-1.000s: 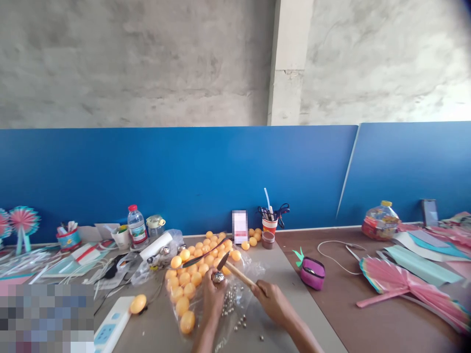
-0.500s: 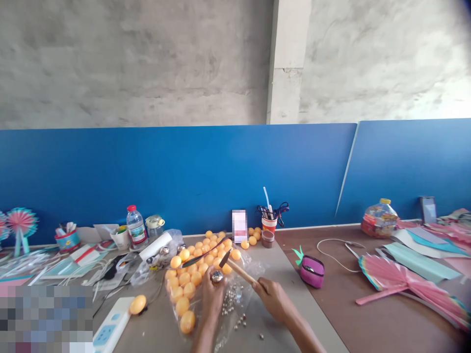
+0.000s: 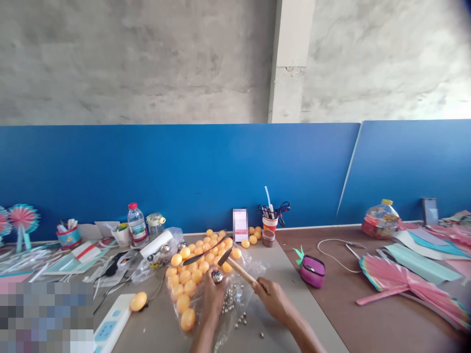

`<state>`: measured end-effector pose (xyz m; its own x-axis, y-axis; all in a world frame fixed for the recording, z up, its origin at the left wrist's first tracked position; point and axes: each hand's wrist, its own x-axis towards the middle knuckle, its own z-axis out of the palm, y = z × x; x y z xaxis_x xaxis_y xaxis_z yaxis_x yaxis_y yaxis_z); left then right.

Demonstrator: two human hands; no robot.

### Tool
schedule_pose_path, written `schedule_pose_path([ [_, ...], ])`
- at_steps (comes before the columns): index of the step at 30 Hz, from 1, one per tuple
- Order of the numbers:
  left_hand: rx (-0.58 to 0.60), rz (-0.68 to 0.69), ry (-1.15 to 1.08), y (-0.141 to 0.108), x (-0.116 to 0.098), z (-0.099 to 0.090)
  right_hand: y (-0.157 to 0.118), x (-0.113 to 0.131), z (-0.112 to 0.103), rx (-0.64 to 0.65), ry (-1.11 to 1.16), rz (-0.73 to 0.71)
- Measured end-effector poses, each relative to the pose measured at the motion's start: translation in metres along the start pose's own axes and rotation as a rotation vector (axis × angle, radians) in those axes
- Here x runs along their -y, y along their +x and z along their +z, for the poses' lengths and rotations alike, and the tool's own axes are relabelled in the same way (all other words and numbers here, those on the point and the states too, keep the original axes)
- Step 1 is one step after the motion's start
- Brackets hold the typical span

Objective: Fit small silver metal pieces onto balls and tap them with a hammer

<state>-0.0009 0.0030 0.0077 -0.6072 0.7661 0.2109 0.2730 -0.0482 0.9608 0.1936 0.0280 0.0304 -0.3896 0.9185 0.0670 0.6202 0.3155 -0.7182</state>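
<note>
In the head view my left hand (image 3: 213, 295) is closed around a shiny silver ball (image 3: 217, 277), its dotted upper side showing between the fingers. My right hand (image 3: 273, 297) grips the wooden handle of a small hammer (image 3: 242, 271). The dark hammer head sits just above and to the right of the ball, apart from it. Orange balls (image 3: 188, 319) in clear plastic lie left of and beyond my left hand. Small silver beads (image 3: 230, 297) are scattered on the plastic between my hands.
Beyond the balls stand a pixelated card (image 3: 240, 225) and a cup of pens (image 3: 270, 224). A purple pouch (image 3: 313, 271) and a pink paper fan (image 3: 405, 283) lie to the right. At left are a power strip (image 3: 115, 323), cables and a plastic bottle (image 3: 137, 226).
The whole view shifts very slightly. Both hands keep their hold, and the hammer stays over nearly the same spot beside the silver ball.
</note>
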Motion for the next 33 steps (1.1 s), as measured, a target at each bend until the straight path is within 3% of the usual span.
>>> schedule_pose_path([
  [4,0.070,0.044,-0.009,0.0022,0.0038,0.0006,-0.0011,-0.0002,-0.0001,0.036,-0.033,0.000],
  [9,0.062,-0.015,0.009,0.0011,0.0012,0.0005,-0.0007,-0.0013,-0.0020,0.003,0.001,-0.006],
  [26,-0.012,0.034,-0.010,0.0038,0.0062,0.0015,0.0011,-0.0018,-0.0046,0.000,-0.047,0.021],
  [33,0.055,0.012,0.009,0.0003,0.0031,0.0033,0.0018,-0.0056,-0.0007,0.026,-0.046,-0.003],
])
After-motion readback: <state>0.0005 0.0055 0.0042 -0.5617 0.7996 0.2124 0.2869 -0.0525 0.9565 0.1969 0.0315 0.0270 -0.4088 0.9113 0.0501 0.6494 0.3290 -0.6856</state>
